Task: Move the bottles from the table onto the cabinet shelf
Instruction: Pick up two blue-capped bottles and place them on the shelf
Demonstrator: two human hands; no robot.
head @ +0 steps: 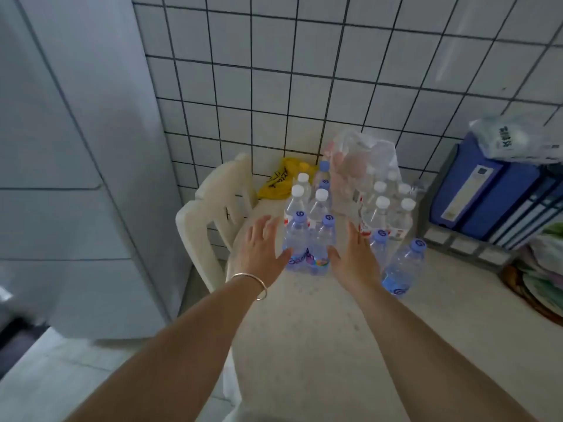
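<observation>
Several clear water bottles stand on a pale table [304, 315]. Two blue-capped bottles [309, 242] stand side by side at the front of the left cluster, with white-capped bottles [307, 199] behind them. My left hand [260, 248] is spread just left of this pair, thumb near the label. My right hand [353, 254] is spread just right of it. Neither hand grips anything. Two more blue-capped bottles [402, 266] stand to the right, and a torn plastic pack of white-capped bottles [387, 208] stands behind them.
A white plastic chair [213, 214] stands left of the table, beside a tall white cabinet [76, 178]. A yellow bag [283, 178] lies by the tiled wall. Blue binders [487, 193] and stacked plates [542, 275] crowd the right side.
</observation>
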